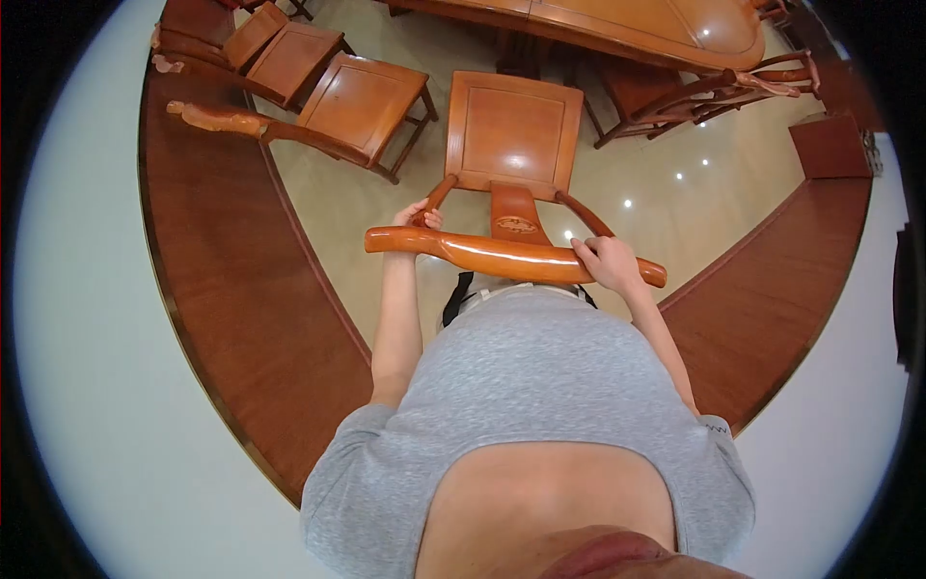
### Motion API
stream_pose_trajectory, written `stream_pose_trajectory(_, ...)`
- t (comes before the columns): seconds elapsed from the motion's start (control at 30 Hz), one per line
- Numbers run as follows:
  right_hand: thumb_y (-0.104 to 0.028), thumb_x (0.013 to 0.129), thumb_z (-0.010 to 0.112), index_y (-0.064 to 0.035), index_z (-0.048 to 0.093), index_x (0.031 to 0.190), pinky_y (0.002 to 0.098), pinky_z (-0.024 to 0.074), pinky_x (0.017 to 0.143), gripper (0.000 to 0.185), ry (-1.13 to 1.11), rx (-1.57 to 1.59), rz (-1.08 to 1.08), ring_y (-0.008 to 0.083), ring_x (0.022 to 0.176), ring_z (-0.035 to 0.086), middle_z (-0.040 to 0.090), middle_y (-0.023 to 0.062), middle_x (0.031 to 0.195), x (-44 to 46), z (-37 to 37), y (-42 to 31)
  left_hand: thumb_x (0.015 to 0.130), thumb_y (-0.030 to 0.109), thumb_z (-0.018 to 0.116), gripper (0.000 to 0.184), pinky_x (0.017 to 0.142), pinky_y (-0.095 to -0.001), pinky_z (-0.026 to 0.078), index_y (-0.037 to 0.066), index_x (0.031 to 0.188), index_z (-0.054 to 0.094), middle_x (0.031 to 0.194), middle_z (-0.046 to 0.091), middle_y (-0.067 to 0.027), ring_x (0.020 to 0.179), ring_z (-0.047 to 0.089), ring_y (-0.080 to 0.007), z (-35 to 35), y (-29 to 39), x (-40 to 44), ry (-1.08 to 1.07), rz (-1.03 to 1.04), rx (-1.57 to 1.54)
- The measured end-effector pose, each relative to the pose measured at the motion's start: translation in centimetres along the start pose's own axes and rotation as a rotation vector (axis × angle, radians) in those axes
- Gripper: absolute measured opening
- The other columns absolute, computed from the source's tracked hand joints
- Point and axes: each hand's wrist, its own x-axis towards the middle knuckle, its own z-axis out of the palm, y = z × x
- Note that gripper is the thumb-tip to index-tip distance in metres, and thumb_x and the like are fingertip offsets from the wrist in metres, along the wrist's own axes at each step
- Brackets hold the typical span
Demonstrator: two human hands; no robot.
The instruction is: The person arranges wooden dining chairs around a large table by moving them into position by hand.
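A glossy brown wooden chair (513, 135) stands right in front of my body, its seat facing away from me and its curved top rail (492, 256) closest to me. My left hand (422, 214) is closed around the left side post of the backrest, just under the rail. On the right part of the rail, my right hand (608, 262) is closed, with its fingers curled over the top edge. A carved centre slat (517, 217) runs between the two hands. The chair's legs are mostly hidden beneath the seat.
A large wooden table (617, 24) lies beyond the chair. To the left stand a second chair (365, 101) and another chair (294, 58); a further chair (666, 106) is at the right. Dark wood panelling (231, 261) borders the shiny tiled floor (328, 207).
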Motion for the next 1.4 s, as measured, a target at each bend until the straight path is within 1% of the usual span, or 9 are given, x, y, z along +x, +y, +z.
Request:
stream_pose_trajectory(0.43,-0.042,0.089,0.047,-0.0004,0.066,0.069,0.0451,0.0465,0.066,0.050,-0.019,0.022,0.068,0.0363,0.068,0.061,0.060,0.0206,0.064,-0.6,0.6,-0.9,0.089,0.021,0.057,0.025,0.063,-0.0242,0.047,-0.001,0.088,0.045,0.074,0.048,-0.0032,0.066,0.051,-0.0130,-1.5,0.2,-1.0,-0.008,0.018,0.046)
stream_pose_trajectory(0.53,-0.042,0.090,0.047,-0.0012,0.067,0.077,0.0424,0.0453,0.062,0.047,-0.011,0.043,0.072,0.0347,0.064,0.060,0.060,0.0188,0.064,-1.4,0.6,-0.8,0.088,0.021,0.058,0.025,0.064,-0.0246,0.047,0.000,0.088,0.044,0.074,0.048,-0.0030,0.066,0.051,-0.0128,-0.7,0.4,-1.2,0.030,-0.103,-0.046)
stream_pose_trajectory(0.73,-0.044,0.088,0.048,-0.0009,0.067,0.069,0.0441,0.0464,0.062,0.051,0.080,0.067,0.068,0.0359,0.064,0.060,0.059,0.0200,0.061,-1.1,0.0,-0.8,0.087,0.021,0.057,0.026,0.063,-0.0258,0.047,0.000,0.088,0.042,0.072,0.048,-0.0035,0.065,0.052,-0.0130,-0.4,0.7,-0.1,0.045,0.030,0.058)
stream_pose_trajectory(0.83,-0.048,0.087,0.049,-0.0017,0.069,0.073,0.0436,0.0471,0.064,0.052,0.116,0.058,0.075,0.0352,0.066,0.061,0.060,0.0210,0.063,-0.3,1.2,-0.2,0.088,0.020,0.056,0.023,0.064,-0.0335,0.049,0.001,0.078,0.049,0.070,0.055,-0.0081,0.061,0.055,-0.0208,-1.5,1.8,0.8,0.023,0.204,0.378)
stream_pose_trajectory(0.97,-0.049,0.086,0.049,-0.0028,0.069,0.071,0.0428,0.0473,0.063,0.053,0.132,0.066,0.084,0.0325,0.062,0.061,0.060,0.0176,0.059,0.4,1.4,-0.5,0.088,0.017,0.056,0.022,0.064,-0.0360,0.050,0.006,0.069,0.052,0.062,0.057,-0.0097,0.058,0.057,-0.0234,-0.8,1.8,1.0,0.269,0.418,0.417)
stream_pose_trajectory(1.13,-0.048,0.087,0.049,-0.0043,0.068,0.066,0.0370,0.0477,0.060,0.051,0.077,0.088,0.132,0.0225,0.056,0.062,0.059,0.0110,0.052,1.2,0.4,-1.2,0.083,0.012,0.061,0.024,0.062,-0.0362,0.051,0.011,0.064,0.047,0.058,0.053,-0.0050,0.053,0.054,-0.0219,-0.4,2.9,1.6,0.282,0.413,0.212)
stream_pose_trajectory(1.2,-0.046,0.087,0.050,-0.0045,0.068,0.066,0.0357,0.0481,0.060,0.049,0.065,0.104,0.162,0.0214,0.053,0.062,0.058,0.0104,0.052,1.4,0.2,-1.3,0.081,0.008,0.062,0.022,0.067,-0.0355,0.051,0.012,0.066,0.047,0.063,0.055,-0.0050,0.060,0.055,-0.0207,0.0,2.2,1.8,0.327,0.572,0.265)
stream_pose_trajectory(1.23,-0.044,0.087,0.051,-0.0046,0.068,0.066,0.0353,0.0482,0.059,0.048,0.073,0.107,0.131,0.0213,0.051,0.061,0.058,0.0101,0.051,1.6,0.0,-1.1,0.083,0.010,0.060,0.015,0.074,-0.0370,0.050,0.011,0.074,0.048,0.072,0.057,-0.0063,0.069,0.057,-0.0214,-0.1,2.5,1.4,0.177,0.486,0.343)
stream_pose_trajectory(1.4,-0.044,0.086,0.051,-0.0046,0.068,0.069,0.0349,0.0485,0.059,0.046,0.085,0.100,0.140,0.0198,0.050,0.061,0.059,0.0095,0.053,1.9,-0.8,-1.2,0.085,0.012,0.058,0.010,0.086,-0.0401,0.047,0.008,0.087,0.049,0.088,0.059,-0.0096,0.083,0.057,-0.0248,1.0,2.1,2.3,0.272,0.544,0.296)
